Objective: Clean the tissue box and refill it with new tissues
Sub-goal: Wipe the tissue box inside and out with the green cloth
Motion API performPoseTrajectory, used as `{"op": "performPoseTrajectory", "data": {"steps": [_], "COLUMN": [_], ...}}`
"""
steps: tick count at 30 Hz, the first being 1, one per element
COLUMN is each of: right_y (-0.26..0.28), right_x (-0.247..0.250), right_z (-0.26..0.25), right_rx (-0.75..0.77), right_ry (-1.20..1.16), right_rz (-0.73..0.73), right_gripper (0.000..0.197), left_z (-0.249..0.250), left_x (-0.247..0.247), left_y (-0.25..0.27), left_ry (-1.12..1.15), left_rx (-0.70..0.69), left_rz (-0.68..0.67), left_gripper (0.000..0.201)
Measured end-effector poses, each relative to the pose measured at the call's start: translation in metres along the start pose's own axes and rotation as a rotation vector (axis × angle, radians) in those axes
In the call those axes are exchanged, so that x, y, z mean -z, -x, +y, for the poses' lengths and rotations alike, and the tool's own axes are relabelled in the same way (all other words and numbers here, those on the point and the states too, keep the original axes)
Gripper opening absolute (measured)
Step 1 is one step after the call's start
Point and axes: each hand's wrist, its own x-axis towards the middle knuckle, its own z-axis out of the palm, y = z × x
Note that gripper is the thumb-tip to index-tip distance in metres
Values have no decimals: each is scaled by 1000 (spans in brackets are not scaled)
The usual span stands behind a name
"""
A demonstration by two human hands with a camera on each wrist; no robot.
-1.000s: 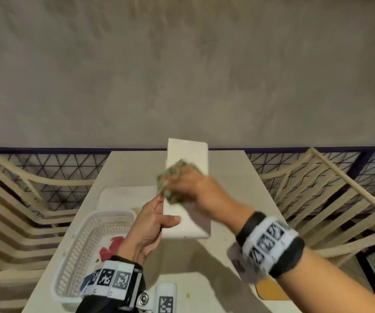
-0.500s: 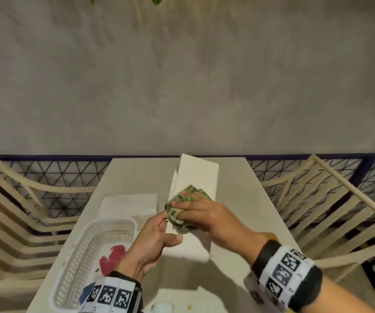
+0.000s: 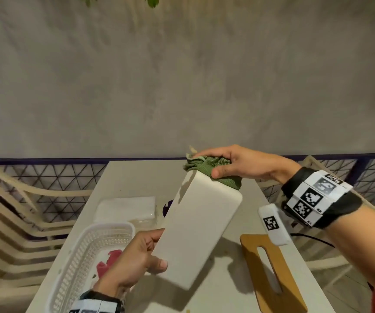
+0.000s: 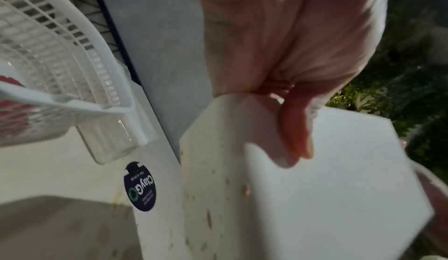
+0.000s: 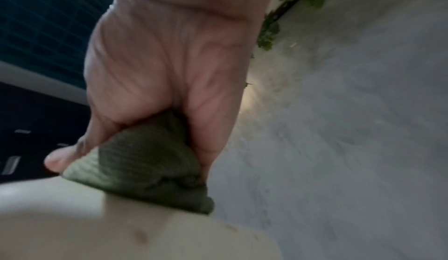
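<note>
The white tissue box is held tilted above the table, far end raised. My left hand grips its near end, thumb on the upper face; in the left wrist view the box shows brown specks on its side under the left hand. My right hand clutches a bunched green cloth and presses it on the box's far top end. The right wrist view shows the cloth squeezed in the right hand against the box. A stack of white tissues lies on the table.
A white slotted basket with something red inside sits at the table's left front. The wooden lid with a slot lies at the right front. A dark round sticker is on the table. Cream chairs flank both sides.
My right hand has slid the green cloth from the middle of the box's face up to its far top end. The box is tilted further, and the view has come closer.
</note>
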Motion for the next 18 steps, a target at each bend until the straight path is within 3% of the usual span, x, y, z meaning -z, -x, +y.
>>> {"op": "performPoseTrajectory", "data": {"steps": [4, 11, 18], "right_y": [2, 2, 9], "right_x": [-2, -34, -51], "right_z": [-13, 13, 45], "right_rx": [22, -34, -106], "right_ry": [137, 299, 284], "right_rz": [-73, -193, -165], "right_gripper": [36, 36, 32], "left_z": [-6, -3, -4], "left_x": [-1, -39, -68], "left_y": [-1, -13, -22], "left_ry": [-16, -167, -94], "left_rx": [18, 14, -38], "left_rz": [1, -142, -67], "left_gripper": [57, 42, 34]}}
